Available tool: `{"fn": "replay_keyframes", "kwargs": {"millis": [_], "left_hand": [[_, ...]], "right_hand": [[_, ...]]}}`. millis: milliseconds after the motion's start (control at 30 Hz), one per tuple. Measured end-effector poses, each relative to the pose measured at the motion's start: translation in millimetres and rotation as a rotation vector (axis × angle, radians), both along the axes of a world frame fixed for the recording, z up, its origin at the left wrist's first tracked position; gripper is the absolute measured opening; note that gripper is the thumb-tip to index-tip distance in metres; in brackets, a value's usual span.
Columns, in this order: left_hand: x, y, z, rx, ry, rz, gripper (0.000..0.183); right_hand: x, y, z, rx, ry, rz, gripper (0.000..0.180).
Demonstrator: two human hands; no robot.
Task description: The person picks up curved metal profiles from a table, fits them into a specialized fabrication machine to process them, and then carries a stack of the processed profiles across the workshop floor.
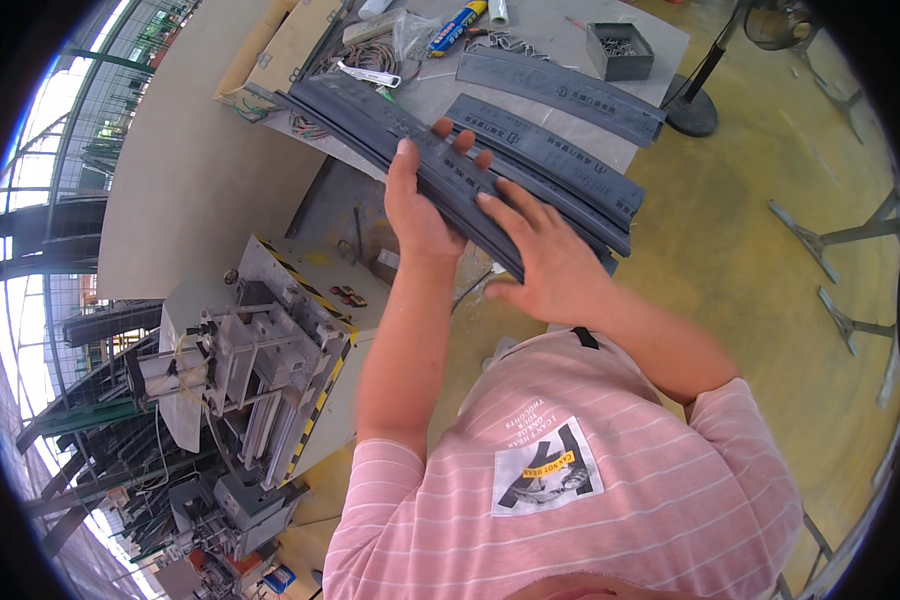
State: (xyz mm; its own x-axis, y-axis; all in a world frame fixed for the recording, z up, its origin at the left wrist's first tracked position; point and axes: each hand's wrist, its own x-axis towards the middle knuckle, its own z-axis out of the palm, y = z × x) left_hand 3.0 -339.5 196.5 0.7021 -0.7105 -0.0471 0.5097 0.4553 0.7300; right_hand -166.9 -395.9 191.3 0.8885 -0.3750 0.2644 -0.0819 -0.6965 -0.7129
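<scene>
A long dark grey profile, with printed writing on its face, slants across in front of me above the workbench. My left hand holds it from below, thumb on the near side and fingertips showing past the far edge. The fingers of my right hand lie on its right end, the thumb beside the near edge; whether they grip it I cannot tell. Several similar profiles lie side by side behind it, among them one under the right part and a separate one farther back.
On the workbench are a box of small metal parts, a white-handled cutter, a blue and yellow tube and coiled wires. A machine with striped edges stands left. A fan stand is at the back right.
</scene>
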Motion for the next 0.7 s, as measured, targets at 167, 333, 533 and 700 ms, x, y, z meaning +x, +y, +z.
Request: {"fn": "replay_keyframes", "kwargs": {"millis": [167,333,533,700], "left_hand": [[-6.4,-31.2,-27.8,0.455,-0.14,0.052,0.05],[-14.8,-3.4,-92.2,0.821,-0.187,0.294,0.052],[-39.9,8.9,-134.5,0.766,0.043,0.019,0.059],[-37.4,9.6,-139.8,0.737,-0.049,-0.009,0.063]], "right_hand": [[-8.7,-77.6,-25.3,-0.39,0.216,-0.175,0.076],[-13.7,-134.4,-58.3,-0.482,0.481,-0.139,0.07],[2.8,-176.5,-86.7,-0.433,0.43,-0.201,0.068],[35.0,-261.3,-79.3,-0.48,0.746,-0.454,0.089]]}}
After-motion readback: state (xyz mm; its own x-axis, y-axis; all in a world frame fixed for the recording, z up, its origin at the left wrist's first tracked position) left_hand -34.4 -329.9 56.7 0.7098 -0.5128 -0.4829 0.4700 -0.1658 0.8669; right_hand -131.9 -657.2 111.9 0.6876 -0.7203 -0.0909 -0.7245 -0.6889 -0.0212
